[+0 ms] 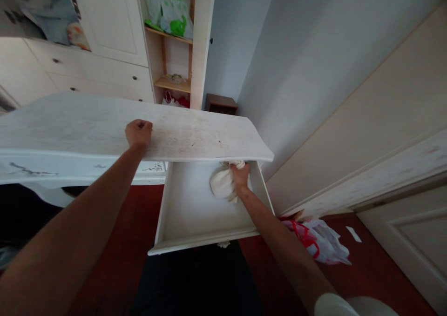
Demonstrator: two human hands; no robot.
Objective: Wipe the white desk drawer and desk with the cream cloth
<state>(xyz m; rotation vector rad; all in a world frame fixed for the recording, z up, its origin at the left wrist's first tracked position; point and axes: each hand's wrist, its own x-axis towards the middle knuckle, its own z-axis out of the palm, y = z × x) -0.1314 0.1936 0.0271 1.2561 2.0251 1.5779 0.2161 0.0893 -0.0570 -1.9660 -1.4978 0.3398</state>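
My right hand [240,175] reaches into an open white drawer [195,241] and is closed on a crumpled white cloth [221,184], pressed against the drawer's back right corner under the tabletop. My left hand [138,133] rests as a loose fist on the worn white tabletop [195,134], fingers curled, nothing visible in it. The drawer is pulled out far and looks bare apart from the cloth.
A white and red plastic bag [319,241] lies on the dark red floor to the right of the drawer. A white door stands at right, a white wardrobe [111,23] with wooden shelves [173,84] behind the table, a small brown stool [220,103] in the corner.
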